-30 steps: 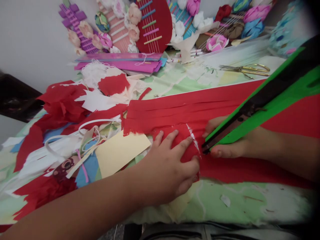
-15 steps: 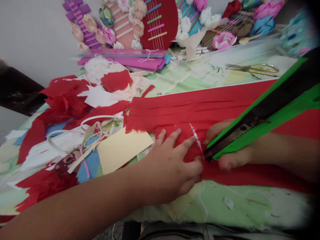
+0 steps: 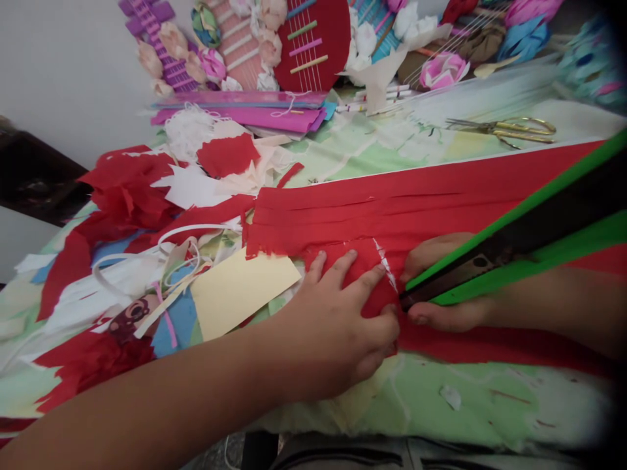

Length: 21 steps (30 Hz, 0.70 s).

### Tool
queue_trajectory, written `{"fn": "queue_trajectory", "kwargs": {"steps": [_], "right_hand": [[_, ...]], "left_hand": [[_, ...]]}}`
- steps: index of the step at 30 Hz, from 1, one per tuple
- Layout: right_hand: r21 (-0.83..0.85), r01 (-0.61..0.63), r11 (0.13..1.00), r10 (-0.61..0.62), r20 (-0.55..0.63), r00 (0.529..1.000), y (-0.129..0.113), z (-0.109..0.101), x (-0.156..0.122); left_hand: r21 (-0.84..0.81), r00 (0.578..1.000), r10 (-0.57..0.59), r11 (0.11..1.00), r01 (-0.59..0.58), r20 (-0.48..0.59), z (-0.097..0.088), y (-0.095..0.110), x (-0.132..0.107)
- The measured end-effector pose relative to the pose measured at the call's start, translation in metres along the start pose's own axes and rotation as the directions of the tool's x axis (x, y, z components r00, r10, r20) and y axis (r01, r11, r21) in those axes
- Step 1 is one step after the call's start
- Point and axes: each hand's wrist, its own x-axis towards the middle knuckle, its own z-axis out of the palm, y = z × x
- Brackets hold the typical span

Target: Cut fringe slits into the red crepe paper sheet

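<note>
Layered red crepe paper (image 3: pixel 343 215) lies across the table, with a jagged white slit (image 3: pixel 385 262) in it. My left hand (image 3: pixel 343 326) rests flat on the paper left of the slit, fingers spread, holding nothing. Closed around a green and black utility knife (image 3: pixel 490 258), my right hand (image 3: pixel 445 316) rests low on the paper. The knife's dark tip meets the paper just below the slit; whether the blade is in the paper is hidden. Under my left forearm's upper side lies a cream card (image 3: pixel 240 294).
Gold-handled scissors (image 3: pixel 509 129) lie behind the paper at the right. Red paper scraps (image 3: pixel 132 189), white string (image 3: pixel 191 134) and purple sheets (image 3: pixel 245 117) occupy the left and back. Decorated craft pieces (image 3: pixel 313 46) lean along the wall.
My right hand and the utility knife have shifted slightly; the knife now lies lower and flatter. My left hand stays on the red paper almost unmoved.
</note>
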Motion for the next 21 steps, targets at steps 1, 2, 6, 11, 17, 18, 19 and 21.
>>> {"fn": "queue_trajectory", "kwargs": {"steps": [1,2,6,11,17,18,19,21], "right_hand": [[-0.032,-0.021,0.999,0.021,0.015,1.000,-0.002,-0.001,0.001],[-0.058,-0.044,0.997,0.046,0.024,0.999,-0.005,-0.003,0.002],[-0.011,-0.111,0.994,0.111,-0.017,0.994,-0.009,-0.007,0.006],[0.220,-0.119,0.968,0.125,-0.011,0.992,-0.008,-0.010,0.006],[0.346,-0.149,0.927,0.127,0.085,0.988,-0.009,-0.014,0.004],[0.347,-0.153,0.925,0.124,0.105,0.987,-0.009,-0.014,0.004],[0.339,-0.154,0.928,0.118,0.124,0.985,-0.010,-0.014,0.005],[0.284,-0.136,0.949,0.096,0.150,0.984,-0.009,-0.012,0.005]], "left_hand": [[-0.001,1.000,0.002,1.000,-0.002,-0.001,0.000,0.000,0.000],[0.000,1.000,0.004,1.000,-0.004,-0.004,0.000,0.000,0.000],[0.013,1.000,0.018,1.000,-0.018,-0.006,0.002,0.000,0.000],[0.027,1.000,0.023,0.999,-0.023,-0.010,0.003,0.000,0.000],[0.016,1.000,0.010,1.000,-0.010,0.027,-0.001,0.000,0.001],[0.018,1.000,0.007,1.000,-0.008,0.024,-0.001,0.000,0.001],[0.019,1.000,0.005,1.000,-0.006,0.021,-0.001,0.000,0.001],[0.019,1.000,0.008,1.000,-0.008,0.018,0.000,0.000,0.001]]}}
